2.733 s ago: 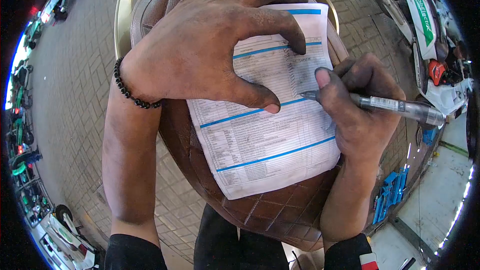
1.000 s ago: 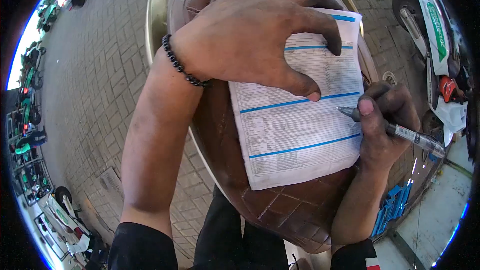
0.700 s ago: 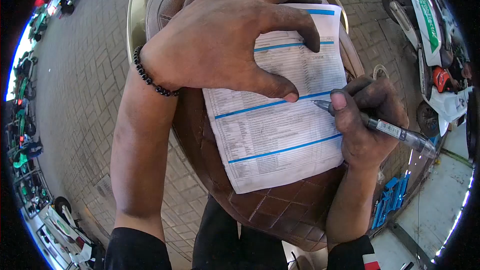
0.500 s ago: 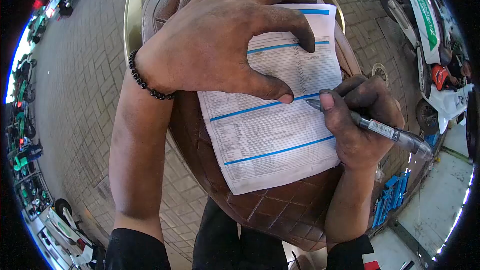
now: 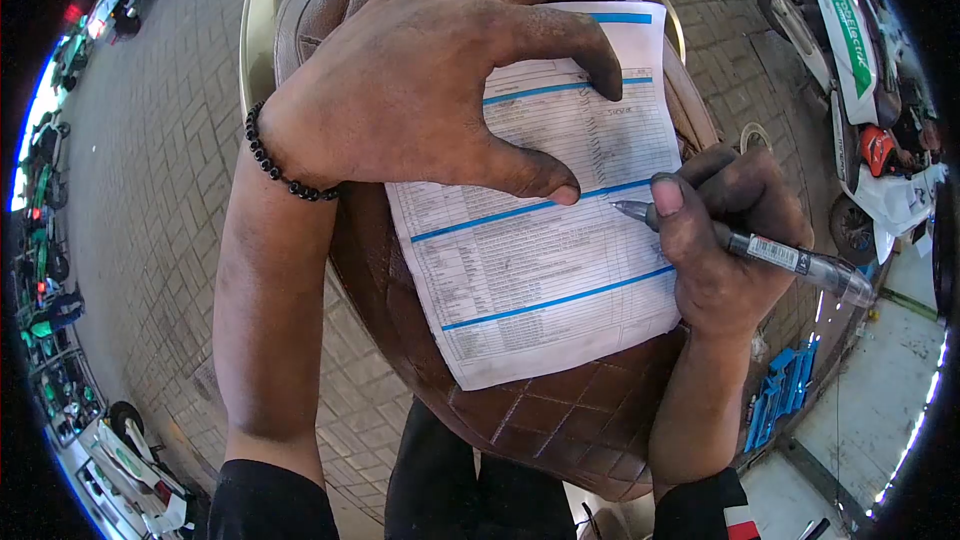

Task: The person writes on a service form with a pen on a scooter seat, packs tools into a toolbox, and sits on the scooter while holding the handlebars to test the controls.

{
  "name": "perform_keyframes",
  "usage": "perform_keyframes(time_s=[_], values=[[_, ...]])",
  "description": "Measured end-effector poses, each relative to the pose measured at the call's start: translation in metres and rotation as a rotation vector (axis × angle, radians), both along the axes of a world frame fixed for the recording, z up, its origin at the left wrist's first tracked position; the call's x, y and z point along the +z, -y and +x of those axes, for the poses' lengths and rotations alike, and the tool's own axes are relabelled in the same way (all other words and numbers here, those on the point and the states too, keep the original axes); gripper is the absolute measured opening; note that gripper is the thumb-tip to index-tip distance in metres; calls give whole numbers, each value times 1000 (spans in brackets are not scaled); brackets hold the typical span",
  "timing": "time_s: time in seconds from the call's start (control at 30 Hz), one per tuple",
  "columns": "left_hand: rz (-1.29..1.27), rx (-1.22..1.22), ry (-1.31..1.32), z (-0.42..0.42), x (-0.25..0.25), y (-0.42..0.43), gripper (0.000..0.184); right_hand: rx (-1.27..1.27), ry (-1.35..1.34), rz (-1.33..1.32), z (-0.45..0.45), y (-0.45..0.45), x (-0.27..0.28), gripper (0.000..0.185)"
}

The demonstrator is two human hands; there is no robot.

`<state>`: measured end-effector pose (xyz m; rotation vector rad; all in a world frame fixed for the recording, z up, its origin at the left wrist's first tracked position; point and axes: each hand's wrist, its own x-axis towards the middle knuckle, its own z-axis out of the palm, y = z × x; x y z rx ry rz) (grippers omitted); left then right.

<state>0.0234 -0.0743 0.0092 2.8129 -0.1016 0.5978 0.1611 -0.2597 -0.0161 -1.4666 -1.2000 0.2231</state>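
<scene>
A printed form (image 5: pixel 540 270) with blue bands and fine table rows lies on a brown quilted seat (image 5: pixel 560 420). My left hand (image 5: pixel 430 90) rests across the form's upper left, fingers spread, thumb and index finger on the paper; a black bead bracelet (image 5: pixel 262 158) circles its wrist. At the form's right edge, my right hand (image 5: pixel 735 240) grips a pen (image 5: pixel 770 252) with a clear barrel. The pen's tip points left and is at the paper, just below the middle blue band. A column of small handwritten marks runs down the form above the tip.
A cream rail (image 5: pixel 255 30) curves around the seat's far end. White and green motorbikes (image 5: pixel 845 40) stand at the right, with more along the left edge. A blue rack-like object (image 5: pixel 782 395) lies at the lower right. Brick paving (image 5: pixel 190 210) surrounds the seat.
The pen tip has shifted slightly down relative to the middle blue band. The left hand keeps its place on the form. The whole view has drifted a little.
</scene>
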Motion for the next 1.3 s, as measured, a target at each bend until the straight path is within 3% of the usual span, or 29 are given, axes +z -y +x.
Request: perform_keyframes(time_s=[0.13,0.2,1.3], values=[[33,-2,7,1,-1,0,53,48,3,24,-1,-1,0,31],[-91,-29,-19,1,-1,-1,54,62,2,30,-2,-1,0,32],[-28,-18,-1,1,1,0,53,88,49,46,1,-1,-1,31]])
